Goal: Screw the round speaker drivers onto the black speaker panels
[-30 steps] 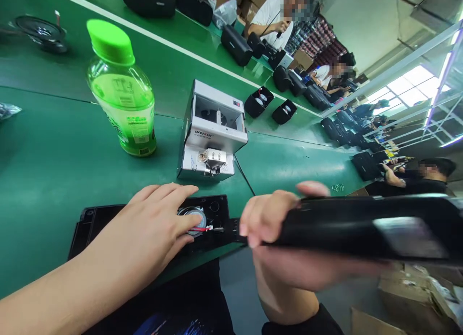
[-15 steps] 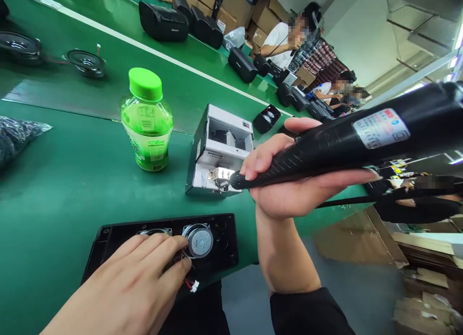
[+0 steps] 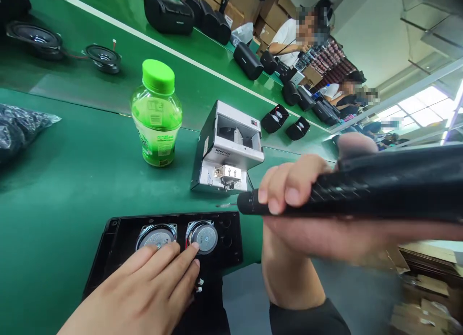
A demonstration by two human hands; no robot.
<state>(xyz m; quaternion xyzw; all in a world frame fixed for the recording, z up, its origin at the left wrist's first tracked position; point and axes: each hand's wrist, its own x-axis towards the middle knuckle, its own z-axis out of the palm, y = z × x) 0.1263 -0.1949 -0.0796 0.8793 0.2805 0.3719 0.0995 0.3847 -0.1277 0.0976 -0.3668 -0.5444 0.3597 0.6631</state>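
My right hand (image 3: 300,200) is wrapped round a black electric screwdriver (image 3: 394,180), which points left; the hand is partly smeared by motion. Its thin bit (image 3: 226,205) is in the air between the screw feeder (image 3: 237,154) and a black speaker housing panel (image 3: 231,238). Whether a screw sits on the bit is too small to tell. Two round speaker drivers lie in the panel, a left one (image 3: 154,236) and a right one (image 3: 205,238). Across them rests my left hand (image 3: 144,286), fingers stretched out, fingertips touching the drivers. Small white connectors (image 3: 200,285) poke out beside it.
A green-capped bottle (image 3: 156,118) stands left of the feeder. A plastic bag of dark parts (image 3: 21,130) lies at the left edge. Loose speakers (image 3: 103,58) and black speaker housings (image 3: 168,14) sit farther back. Other people (image 3: 289,38) work across the bench.
My right hand has drawn the screwdriver's bit away from the feeder's outlet, down towards the panel. My left fingers have gone from curling at the right driver to lying flat across both.
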